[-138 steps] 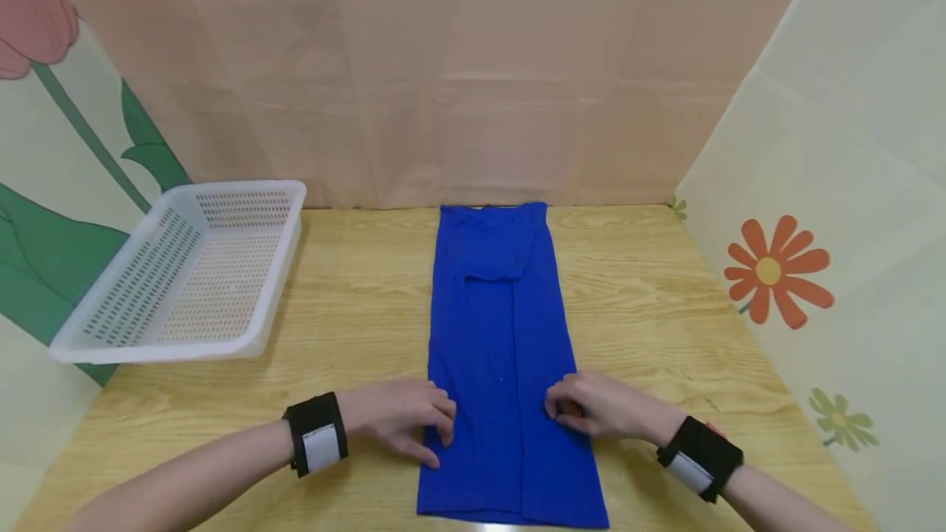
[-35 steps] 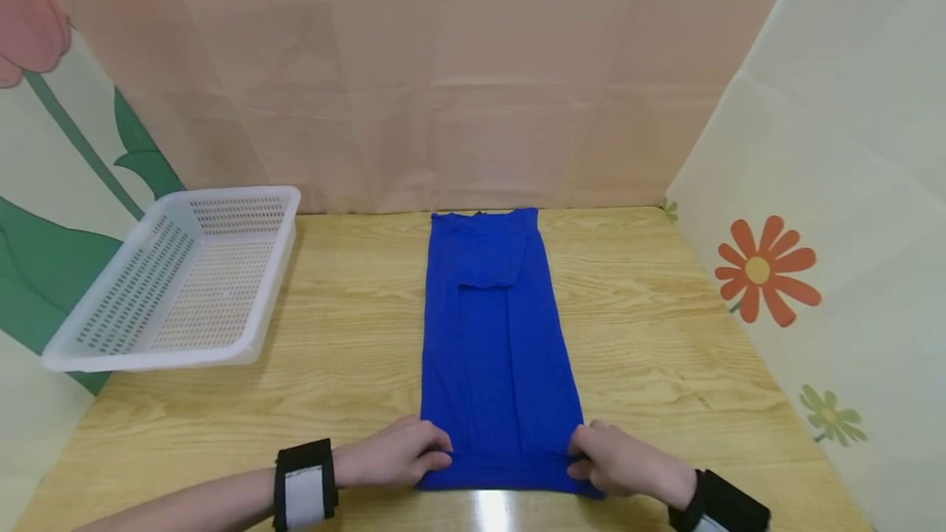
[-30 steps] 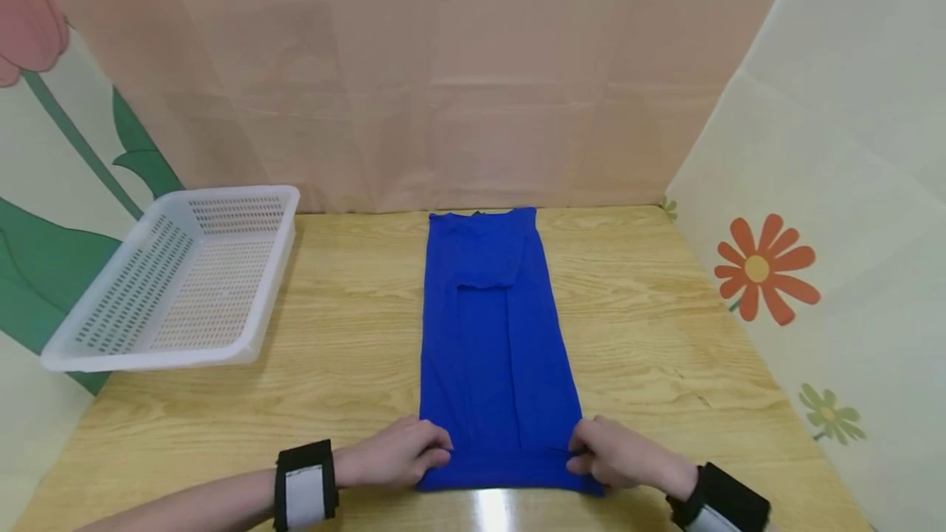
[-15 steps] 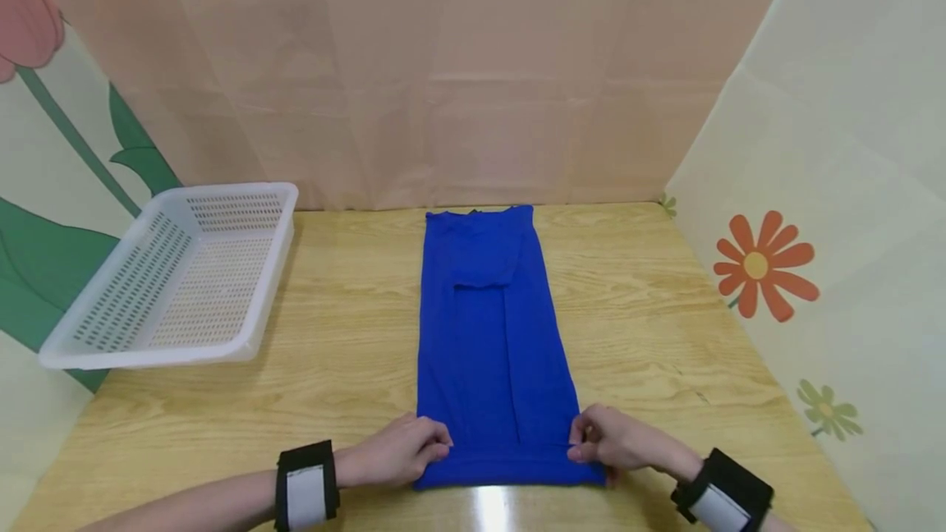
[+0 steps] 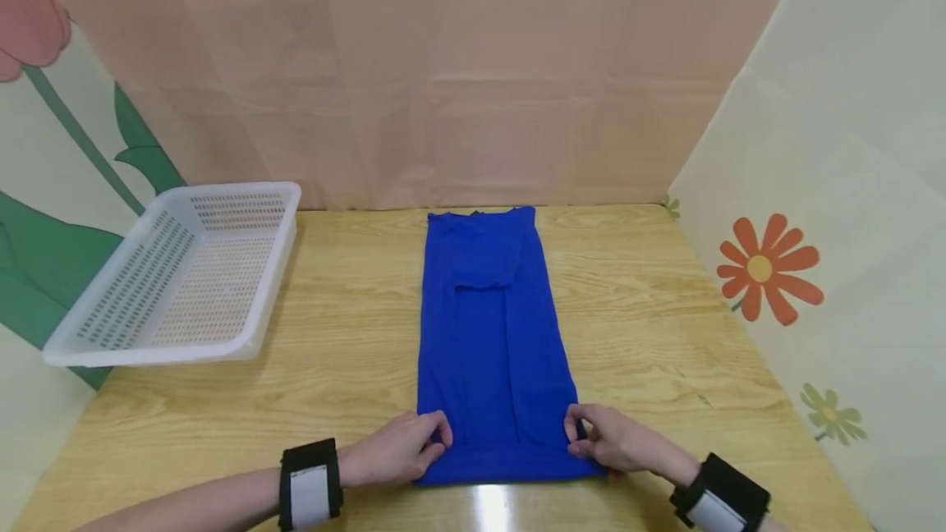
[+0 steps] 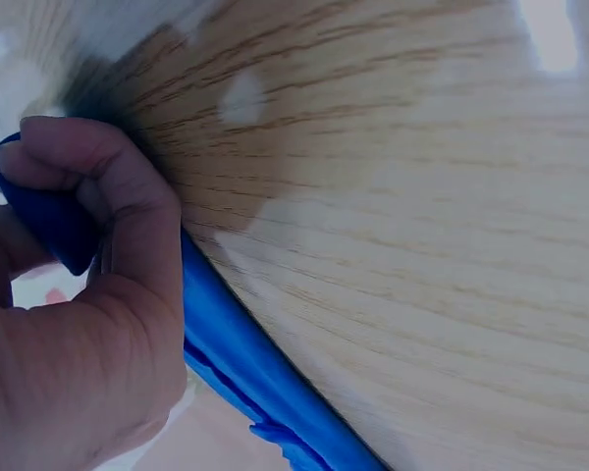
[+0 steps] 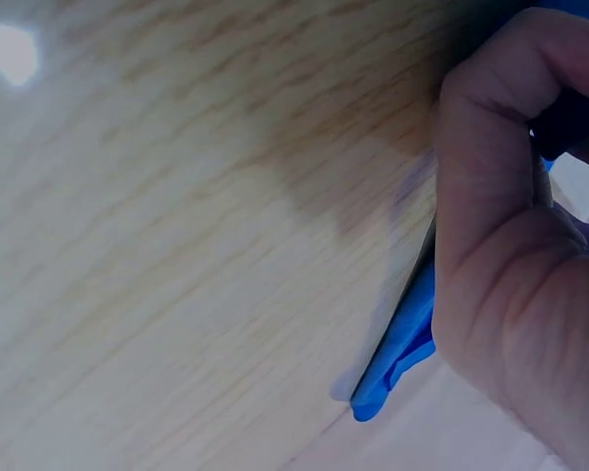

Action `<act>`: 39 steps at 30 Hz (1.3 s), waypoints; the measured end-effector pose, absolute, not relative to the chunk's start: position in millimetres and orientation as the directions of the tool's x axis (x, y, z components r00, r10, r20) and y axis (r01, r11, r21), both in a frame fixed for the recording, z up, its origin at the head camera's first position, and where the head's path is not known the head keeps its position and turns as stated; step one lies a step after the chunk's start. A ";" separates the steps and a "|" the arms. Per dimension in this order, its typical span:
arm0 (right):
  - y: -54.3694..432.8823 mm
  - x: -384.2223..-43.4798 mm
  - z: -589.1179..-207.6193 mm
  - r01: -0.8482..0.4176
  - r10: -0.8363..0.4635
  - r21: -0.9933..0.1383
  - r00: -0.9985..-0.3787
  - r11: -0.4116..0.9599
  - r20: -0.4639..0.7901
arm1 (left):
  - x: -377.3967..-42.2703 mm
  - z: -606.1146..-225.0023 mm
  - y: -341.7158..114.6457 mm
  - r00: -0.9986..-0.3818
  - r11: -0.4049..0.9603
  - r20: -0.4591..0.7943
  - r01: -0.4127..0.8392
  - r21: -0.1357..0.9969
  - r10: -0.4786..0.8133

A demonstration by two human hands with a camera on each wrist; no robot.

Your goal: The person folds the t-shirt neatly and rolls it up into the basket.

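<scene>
A folded blue shirt lies lengthwise on the table, a sleeve-like flap folded in near its far end. Its near end is turned up into a narrow flat band. At the band's left end my left hand holds the cloth with curled fingers; the left wrist view shows blue fabric between fingers and thumb. On the opposite end, my right hand has thumb and forefinger bent round the band's corner. In the right wrist view that hand hides most of the cloth it touches.
A white perforated plastic basket stands at the left of the wooden table. A pinkish backdrop closes off the rear, and flower-printed panels flank the sides.
Both hands moved from the shirt's sides to its near end, which was turned up into a band. In the last second the hands have stayed nearly in place, with slight finger shifts.
</scene>
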State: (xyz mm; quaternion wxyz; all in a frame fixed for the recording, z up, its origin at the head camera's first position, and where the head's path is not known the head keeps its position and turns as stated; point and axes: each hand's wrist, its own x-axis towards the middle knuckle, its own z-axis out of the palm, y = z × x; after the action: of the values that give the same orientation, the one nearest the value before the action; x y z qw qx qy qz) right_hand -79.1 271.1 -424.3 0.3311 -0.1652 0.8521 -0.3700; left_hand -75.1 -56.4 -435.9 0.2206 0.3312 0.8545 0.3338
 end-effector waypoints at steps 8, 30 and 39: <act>271.5 -80.7 -423.3 -0.048 -0.532 -0.720 -0.708 0.692 -0.465 | -74.3 -438.4 -51.9 -0.578 0.526 0.010 0.750 0.400 0.816; 270.9 -88.7 -420.7 -0.140 -0.586 -0.695 -0.667 0.705 -0.460 | -51.4 -443.9 -49.7 -0.235 0.316 0.244 0.871 -0.378 0.941; 267.7 -87.6 -420.5 -0.357 -0.630 -0.624 -0.721 0.695 -0.288 | -55.5 -436.9 -44.7 -0.436 0.445 0.167 0.895 -0.020 0.884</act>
State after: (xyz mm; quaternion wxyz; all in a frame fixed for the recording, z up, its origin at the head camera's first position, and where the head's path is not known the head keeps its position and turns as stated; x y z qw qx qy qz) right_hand -87.6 267.7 -420.5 0.2487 -0.2784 0.8863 -0.2739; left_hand -55.5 -44.7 -436.9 -0.0766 0.5254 0.8466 0.0356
